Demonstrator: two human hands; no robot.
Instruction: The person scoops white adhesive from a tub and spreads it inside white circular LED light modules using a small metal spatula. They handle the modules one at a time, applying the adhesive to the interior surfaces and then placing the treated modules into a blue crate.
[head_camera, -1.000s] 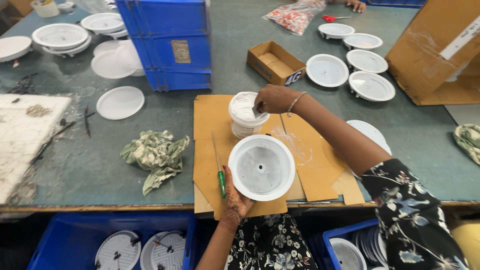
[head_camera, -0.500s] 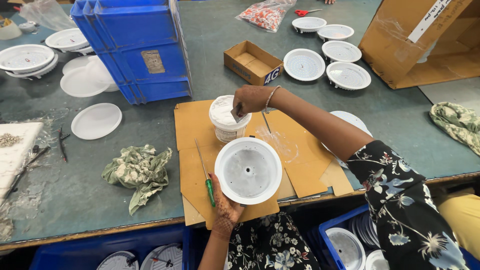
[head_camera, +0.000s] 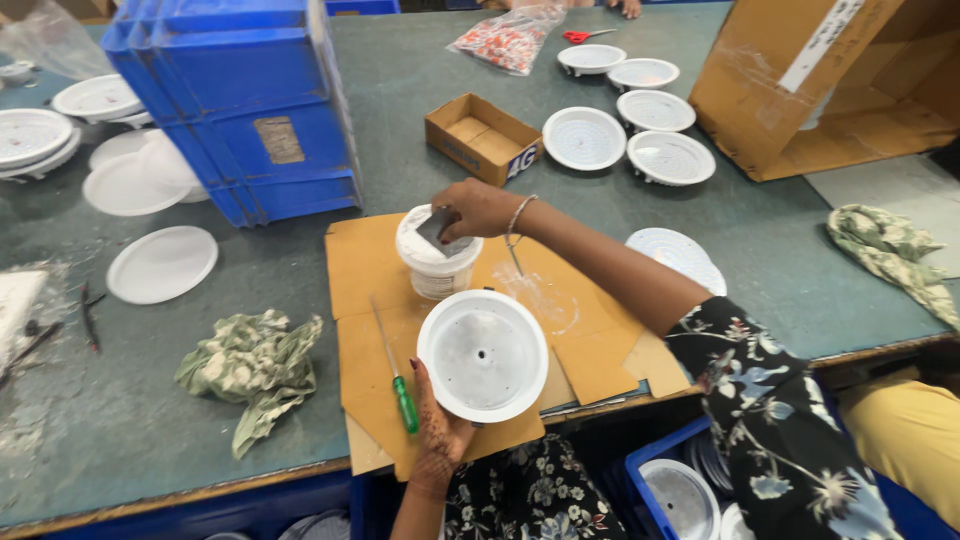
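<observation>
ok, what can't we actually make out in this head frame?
- White tub: its contents, covered by the right hand and the grey flat piece it holds; what that piece is stays unclear.
- Left hand: fingertips hidden under the white round housing.
- Blue bin below the table edge: cut off by the bottom edge and the sleeve.
- Hands at the top edge: cut off.

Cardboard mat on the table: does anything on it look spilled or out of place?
Yes. A whitish smear lies on the cardboard mat, right of the white tub that the right hand reaches into. It looks like spilled paste. The green-handled screwdriver lies loose beside the white round housing.
</observation>
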